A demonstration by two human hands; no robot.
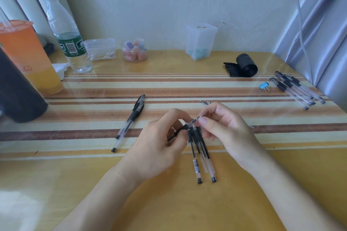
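My left hand (159, 144) grips a black pen part at the middle of the table. My right hand (223, 129) pinches the clear tip end of the same gel pen (195, 120), its point aimed up and right. Under my hands lie several clear gel pens (203, 157) with black grips, their ends toward me. Two capped pens (129, 120) lie side by side to the left. A thin refill tip (203, 101) shows just beyond my right fingers.
Several more pens (298, 88) and a blue binder clip (264, 86) lie at the right edge. A black bag roll (246, 65), clear boxes (201, 41), a jar (134, 50), a water bottle (68, 33) and an orange drink cup (28, 56) line the back and left.
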